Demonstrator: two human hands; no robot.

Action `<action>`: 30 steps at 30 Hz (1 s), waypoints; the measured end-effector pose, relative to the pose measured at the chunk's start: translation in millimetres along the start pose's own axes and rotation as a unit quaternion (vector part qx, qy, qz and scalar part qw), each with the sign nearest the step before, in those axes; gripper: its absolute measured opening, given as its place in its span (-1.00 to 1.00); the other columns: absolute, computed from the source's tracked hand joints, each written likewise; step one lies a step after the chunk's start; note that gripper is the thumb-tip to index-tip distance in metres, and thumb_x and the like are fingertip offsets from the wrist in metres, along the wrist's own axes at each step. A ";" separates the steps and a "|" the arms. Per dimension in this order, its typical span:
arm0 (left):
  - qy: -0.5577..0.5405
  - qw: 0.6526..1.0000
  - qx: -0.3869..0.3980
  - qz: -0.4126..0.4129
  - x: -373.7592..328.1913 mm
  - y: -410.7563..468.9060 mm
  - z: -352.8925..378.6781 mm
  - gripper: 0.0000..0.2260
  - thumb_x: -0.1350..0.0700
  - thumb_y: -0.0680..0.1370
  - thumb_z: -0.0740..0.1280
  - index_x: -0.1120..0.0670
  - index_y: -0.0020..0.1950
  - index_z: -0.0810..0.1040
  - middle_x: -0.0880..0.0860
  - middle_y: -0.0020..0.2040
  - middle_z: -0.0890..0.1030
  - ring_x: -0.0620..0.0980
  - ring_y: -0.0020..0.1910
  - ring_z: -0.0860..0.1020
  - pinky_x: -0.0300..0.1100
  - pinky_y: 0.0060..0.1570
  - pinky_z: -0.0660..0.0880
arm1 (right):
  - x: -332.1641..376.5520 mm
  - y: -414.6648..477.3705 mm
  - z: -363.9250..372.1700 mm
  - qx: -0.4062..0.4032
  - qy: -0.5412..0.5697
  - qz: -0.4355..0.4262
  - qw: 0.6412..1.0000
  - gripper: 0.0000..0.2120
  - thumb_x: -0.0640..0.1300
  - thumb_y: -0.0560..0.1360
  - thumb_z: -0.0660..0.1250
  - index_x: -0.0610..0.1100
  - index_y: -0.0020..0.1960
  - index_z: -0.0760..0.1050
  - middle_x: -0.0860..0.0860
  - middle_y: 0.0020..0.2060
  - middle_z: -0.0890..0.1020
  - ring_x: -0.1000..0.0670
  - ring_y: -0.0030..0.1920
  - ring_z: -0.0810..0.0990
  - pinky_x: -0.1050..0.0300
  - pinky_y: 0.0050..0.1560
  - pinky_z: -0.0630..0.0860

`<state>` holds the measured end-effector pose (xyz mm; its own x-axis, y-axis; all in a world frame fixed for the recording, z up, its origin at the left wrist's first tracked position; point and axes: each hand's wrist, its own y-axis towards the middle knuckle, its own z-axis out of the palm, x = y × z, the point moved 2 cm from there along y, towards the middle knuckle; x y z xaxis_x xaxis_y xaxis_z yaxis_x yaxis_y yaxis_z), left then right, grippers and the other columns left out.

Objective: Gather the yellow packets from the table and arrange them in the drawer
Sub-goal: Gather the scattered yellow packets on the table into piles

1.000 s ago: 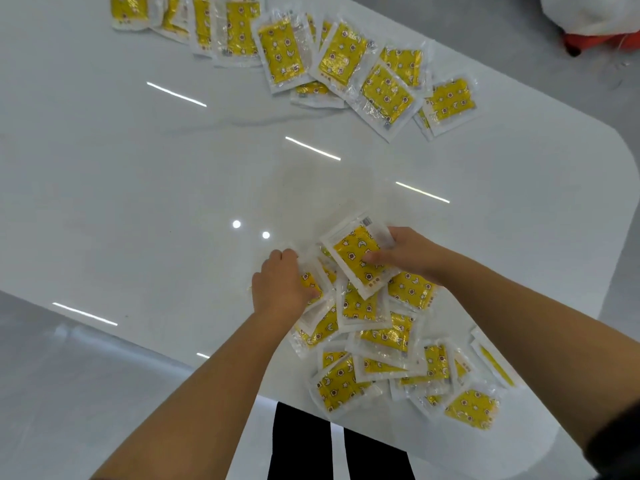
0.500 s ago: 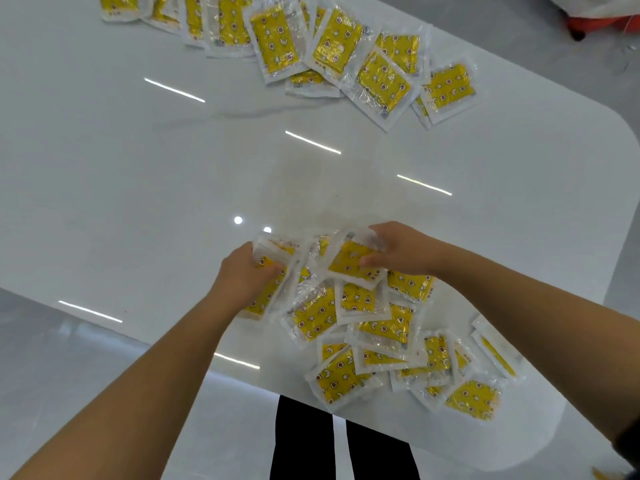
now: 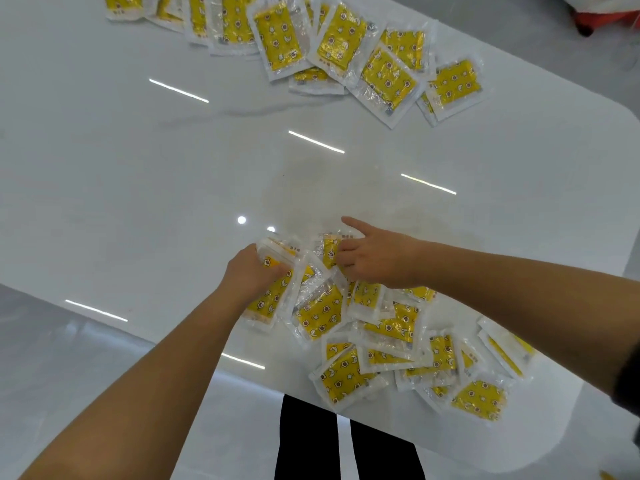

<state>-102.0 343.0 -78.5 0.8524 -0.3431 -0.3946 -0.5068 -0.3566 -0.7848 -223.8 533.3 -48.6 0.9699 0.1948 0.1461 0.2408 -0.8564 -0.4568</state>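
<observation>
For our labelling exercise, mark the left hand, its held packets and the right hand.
left hand (image 3: 247, 275): head view, back of hand.
held packets (image 3: 273, 301): head view, yellow face.
right hand (image 3: 381, 259): head view, back of hand.

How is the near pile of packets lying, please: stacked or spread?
Spread: the near pile lies overlapping at mixed angles on the table; the left hand grips a few packets.

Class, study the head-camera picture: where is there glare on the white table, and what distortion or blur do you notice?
Head view: light streaks and two round spots glare off the glossy table; clear wrappers of the far packets glint; the wide-angle lens bows the table's edges; the left hand, gripping near packets, and the right hand look slightly soft.
</observation>
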 end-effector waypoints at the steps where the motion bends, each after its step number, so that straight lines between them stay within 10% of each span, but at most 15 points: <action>1: -0.002 1.000 0.001 -0.002 -0.8 -0.3 -0.4 -0.63 -0.03 0.44 0.45 0.05 0.18 0.53 0.03 0.06 0.60 0.03 0.04 0.54 -0.11 -0.04 0.44 | -0.2 0.6 -0.3 0.014 0.005 0.005 1.000 -0.67 -0.28 0.43 0.37 -0.07 0.18 0.54 -0.01 0.20 0.51 -0.05 0.31 0.42 -0.25 0.51 -0.08; 8: -0.026 1.000 0.009 -0.004 -5.9 -5.4 -2.7 -0.67 -0.01 0.44 0.45 0.04 0.16 0.55 0.03 0.04 0.61 0.04 0.02 0.57 -0.04 0.03 0.52 | -15.7 -1.3 -6.6 0.094 0.106 0.101 0.985 -0.75 -0.13 0.54 0.26 -0.08 0.21 0.45 -0.01 0.12 0.50 -0.04 0.11 0.51 0.07 0.20 0.33; 11: -0.090 0.996 0.011 -0.010 -11.8 -6.8 -10.5 -0.70 0.03 0.46 0.44 0.03 0.17 0.54 0.03 0.02 0.61 0.06 -0.01 0.60 0.01 0.03 0.56 | -34.1 -15.8 -13.0 0.065 0.306 0.219 0.924 -0.81 -0.07 0.51 0.32 -0.08 0.10 0.43 0.02 -0.03 0.51 -0.03 0.01 0.47 0.10 0.05 0.39; 14: -0.229 0.971 0.071 -0.024 -22.1 -5.7 -15.8 -0.69 0.17 0.51 0.38 0.06 0.25 0.50 0.12 0.07 0.64 0.13 0.02 0.64 0.17 0.09 0.55 | -61.9 -39.0 -5.6 -0.035 0.511 0.347 0.786 -0.59 0.05 0.43 0.44 -0.18 0.13 0.46 0.05 0.00 0.45 0.00 0.00 0.43 0.16 -0.05 0.36; 19: -0.285 0.956 0.074 -0.011 -78.9 5.1 -15.7 -0.79 0.31 0.52 0.32 0.11 0.12 0.54 0.20 0.04 0.64 0.16 -0.01 0.64 0.04 0.03 0.58 | -91.3 -74.0 7.9 -0.259 0.749 0.469 0.390 -0.83 -0.20 0.44 0.46 -0.13 0.00 0.54 -0.14 0.04 0.67 -0.09 -0.05 0.67 -0.07 0.09 0.59; 22: -0.289 0.956 0.008 0.039 -128.5 28.0 -12.1 -0.83 0.27 0.46 0.41 0.03 -0.03 0.57 0.12 -0.03 0.66 0.08 -0.09 0.63 -0.04 -0.06 0.59 | -110.1 -84.3 17.8 -0.356 0.769 0.484 0.219 -0.75 -0.28 0.47 0.41 -0.16 0.13 0.51 -0.12 0.03 0.66 -0.08 -0.07 0.68 -0.06 -0.03 0.63; 26: -0.321 0.942 -0.066 0.073 -198.5 63.4 -4.0 -0.76 0.20 0.42 0.47 0.10 0.07 0.57 0.05 -0.05 0.65 0.01 -0.09 0.63 -0.07 -0.04 0.60 | -138.0 -96.9 31.5 -0.427 0.750 0.496 0.102 -0.67 -0.29 0.48 0.39 -0.17 0.23 0.48 -0.09 0.03 0.65 -0.10 -0.02 0.67 -0.09 -0.05 0.62; 30: -0.312 0.936 -0.112 0.116 -255.9 92.4 -5.2 -0.87 0.16 0.45 0.43 0.07 -0.03 0.56 0.00 -0.15 0.62 -0.01 -0.11 0.60 -0.09 -0.03 0.57 | -171.4 -102.2 33.4 -0.463 0.730 0.499 0.064 -0.81 -0.26 0.48 0.40 -0.07 0.04 0.50 -0.03 -0.05 0.66 -0.06 -0.06 0.68 -0.03 -0.16 0.64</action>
<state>-367.6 393.3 -47.5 0.5901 0.1164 -0.7989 -0.6418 -0.5328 -0.5516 -413.5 603.4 -56.3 -0.7133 0.1488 0.6849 -0.6758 0.1133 -0.7284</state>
